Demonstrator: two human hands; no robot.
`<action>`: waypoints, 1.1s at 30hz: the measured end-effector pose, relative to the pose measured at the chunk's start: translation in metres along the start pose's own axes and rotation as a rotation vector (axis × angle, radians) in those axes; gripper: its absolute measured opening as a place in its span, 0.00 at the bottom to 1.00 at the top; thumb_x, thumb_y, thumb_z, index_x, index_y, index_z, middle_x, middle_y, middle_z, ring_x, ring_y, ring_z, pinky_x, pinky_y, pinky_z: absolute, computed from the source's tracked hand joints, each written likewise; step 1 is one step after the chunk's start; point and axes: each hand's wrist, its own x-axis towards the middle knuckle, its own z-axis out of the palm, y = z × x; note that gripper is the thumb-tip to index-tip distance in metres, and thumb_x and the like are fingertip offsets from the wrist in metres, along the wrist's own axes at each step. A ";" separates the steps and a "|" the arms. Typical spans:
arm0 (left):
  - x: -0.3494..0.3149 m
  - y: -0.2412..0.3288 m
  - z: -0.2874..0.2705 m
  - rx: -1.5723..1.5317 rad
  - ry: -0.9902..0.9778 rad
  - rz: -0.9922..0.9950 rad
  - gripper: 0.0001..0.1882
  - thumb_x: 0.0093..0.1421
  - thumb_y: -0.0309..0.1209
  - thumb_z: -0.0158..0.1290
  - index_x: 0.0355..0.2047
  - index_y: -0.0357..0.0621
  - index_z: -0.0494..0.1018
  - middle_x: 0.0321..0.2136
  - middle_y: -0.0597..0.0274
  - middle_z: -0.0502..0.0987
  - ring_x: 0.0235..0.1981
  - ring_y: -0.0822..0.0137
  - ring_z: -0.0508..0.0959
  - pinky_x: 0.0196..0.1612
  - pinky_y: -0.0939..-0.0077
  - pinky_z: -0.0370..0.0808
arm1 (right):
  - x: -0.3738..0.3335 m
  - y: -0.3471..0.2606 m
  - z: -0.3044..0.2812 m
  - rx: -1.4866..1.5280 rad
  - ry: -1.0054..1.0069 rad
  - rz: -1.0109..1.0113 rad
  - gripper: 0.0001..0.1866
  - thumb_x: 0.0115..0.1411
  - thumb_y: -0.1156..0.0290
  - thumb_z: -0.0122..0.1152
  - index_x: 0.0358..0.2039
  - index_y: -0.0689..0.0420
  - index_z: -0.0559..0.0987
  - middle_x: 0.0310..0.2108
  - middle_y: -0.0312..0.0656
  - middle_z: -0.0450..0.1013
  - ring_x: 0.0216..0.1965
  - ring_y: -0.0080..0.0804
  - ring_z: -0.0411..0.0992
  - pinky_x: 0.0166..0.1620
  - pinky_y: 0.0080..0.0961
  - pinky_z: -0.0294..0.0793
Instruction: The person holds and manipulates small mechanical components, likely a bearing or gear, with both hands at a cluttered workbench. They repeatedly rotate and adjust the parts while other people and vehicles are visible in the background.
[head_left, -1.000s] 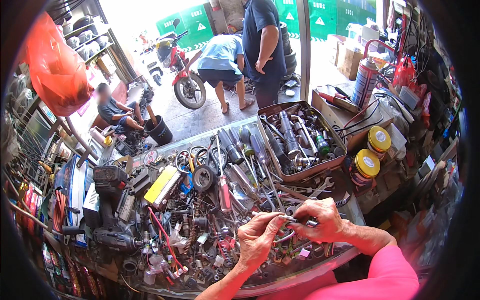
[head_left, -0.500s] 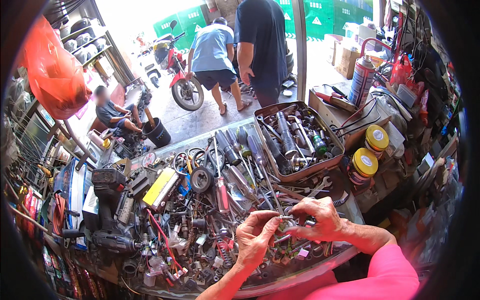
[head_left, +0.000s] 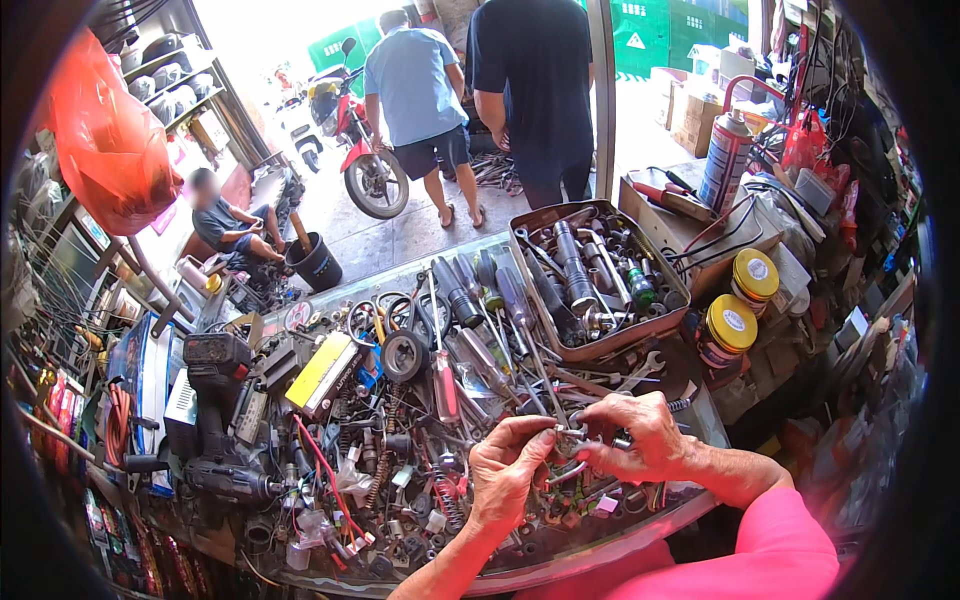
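Observation:
Over the near right part of the cluttered bench, my left hand point(head_left: 507, 466) pinches a small silvery metal part point(head_left: 568, 434) between thumb and fingers. My right hand point(head_left: 642, 436) is closed at the other end of the same part, fingers curled round it. The part looks like a short bolt or fitting; its exact kind is too small to tell. Beneath both hands lie loose nuts, sockets and small metal pieces. A red-handled screwdriver point(head_left: 445, 388) and a roll of black tape point(head_left: 404, 356) rest left of my hands, and an open-ended wrench point(head_left: 645, 370) beyond the right one.
A metal tray point(head_left: 598, 352) full of tools stands at the bench's far right, beside two yellow-lidded jars point(head_left: 731, 325) and a spray can point(head_left: 722, 165). On the left are a cordless drill point(head_left: 218, 420) and a yellow-and-white box point(head_left: 325, 372). Several people are beyond, near a red motorcycle point(head_left: 365, 150).
My hands stay almost in place, with small finger shifts around the metal part. Beyond the bench, the person in light blue has straightened up, and the one in dark clothes has shifted slightly.

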 end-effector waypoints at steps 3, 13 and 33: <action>0.000 0.000 0.001 0.003 -0.003 -0.003 0.08 0.59 0.20 0.54 0.39 0.34 0.74 0.29 0.57 0.79 0.23 0.73 0.78 0.18 0.86 0.69 | -0.004 0.014 0.001 -0.070 -0.041 -0.079 0.12 0.50 0.67 0.70 0.30 0.60 0.78 0.21 0.41 0.74 0.17 0.30 0.73 0.19 0.24 0.69; -0.001 -0.001 -0.001 0.004 -0.027 0.012 0.08 0.60 0.24 0.55 0.39 0.39 0.76 0.29 0.63 0.79 0.25 0.77 0.78 0.19 0.90 0.66 | 0.001 -0.006 -0.003 0.016 -0.025 0.051 0.12 0.51 0.66 0.69 0.31 0.59 0.78 0.21 0.40 0.74 0.17 0.32 0.73 0.19 0.26 0.69; -0.003 0.000 -0.002 0.216 -0.043 -0.012 0.12 0.64 0.38 0.52 0.31 0.40 0.74 0.19 0.68 0.74 0.15 0.81 0.70 0.17 0.88 0.65 | -0.005 0.003 -0.001 -0.054 -0.040 -0.153 0.12 0.47 0.72 0.71 0.31 0.61 0.78 0.20 0.40 0.72 0.16 0.33 0.71 0.18 0.25 0.69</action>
